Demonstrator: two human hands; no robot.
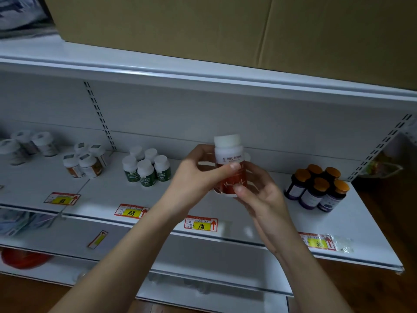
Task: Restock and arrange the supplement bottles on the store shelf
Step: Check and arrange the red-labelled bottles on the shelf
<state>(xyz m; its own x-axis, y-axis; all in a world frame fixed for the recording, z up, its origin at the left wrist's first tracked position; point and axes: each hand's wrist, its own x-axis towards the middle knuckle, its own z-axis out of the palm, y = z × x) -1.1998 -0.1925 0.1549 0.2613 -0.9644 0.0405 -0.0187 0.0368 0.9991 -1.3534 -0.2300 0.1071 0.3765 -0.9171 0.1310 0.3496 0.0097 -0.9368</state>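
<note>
Head view: both hands hold one white-capped bottle [229, 164] upright above the shelf [225, 224], left hand [198, 175] pinching its middle, right hand [259, 195] gripping its base.

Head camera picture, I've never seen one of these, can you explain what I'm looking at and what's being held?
There is no machine here. A camera worn on a person's head looks down at their own two bare hands before a white store shelf. The left hand and right hand together hold up one bottle, white-capped with a red label. On the shelf stand groups of bottles: green-labelled ones, orange-capped dark ones, and others further left. Price tags line the shelf edge. A cardboard box sits above.
</note>
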